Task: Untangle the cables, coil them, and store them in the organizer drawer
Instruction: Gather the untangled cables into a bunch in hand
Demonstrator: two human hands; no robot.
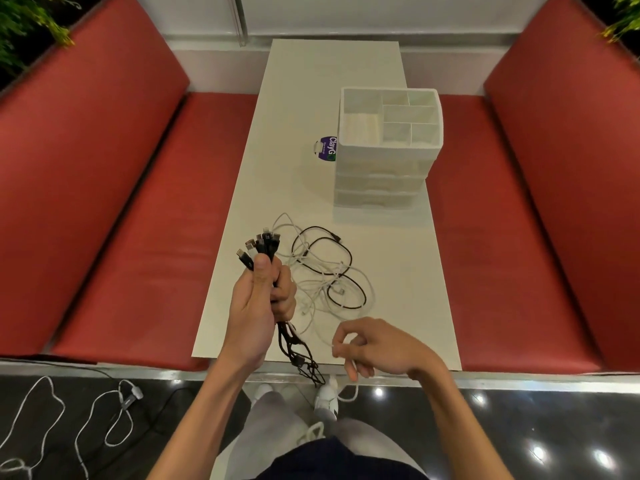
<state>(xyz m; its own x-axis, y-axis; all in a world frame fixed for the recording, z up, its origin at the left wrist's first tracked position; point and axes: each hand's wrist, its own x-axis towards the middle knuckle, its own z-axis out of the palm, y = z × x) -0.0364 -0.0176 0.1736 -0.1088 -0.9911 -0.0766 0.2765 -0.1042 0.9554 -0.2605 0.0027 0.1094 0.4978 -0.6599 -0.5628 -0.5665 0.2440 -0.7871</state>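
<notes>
Cables lie in a loose black-and-white tangle [329, 271] on the white table [311, 81], just ahead of both my hands. My left hand [263, 299] is curled tight round a bunch of cable ends [259, 247], thumb on top. The connectors fan out above my fist, toward the far end of the table. Below that fist, black cable loops [299, 355] hang over the near table edge.

My right hand [377, 348] sits to the right of the left one and a little nearer to me, just this side of the tangle. Its thumb and forefinger pinch a thin white cable [350, 393], which drops below the hand past the table edge. The other fingers are loosely bent.

Farther up the table, well beyond the tangle, stands the white organizer [388, 143], with open compartments on top and closed drawers [379, 181] stacked beneath. A purple label [328, 149] lies against its left side. Red benches [121, 220] flank the table, and more white cords [52, 420] trail on the dark floor at my lower left.
</notes>
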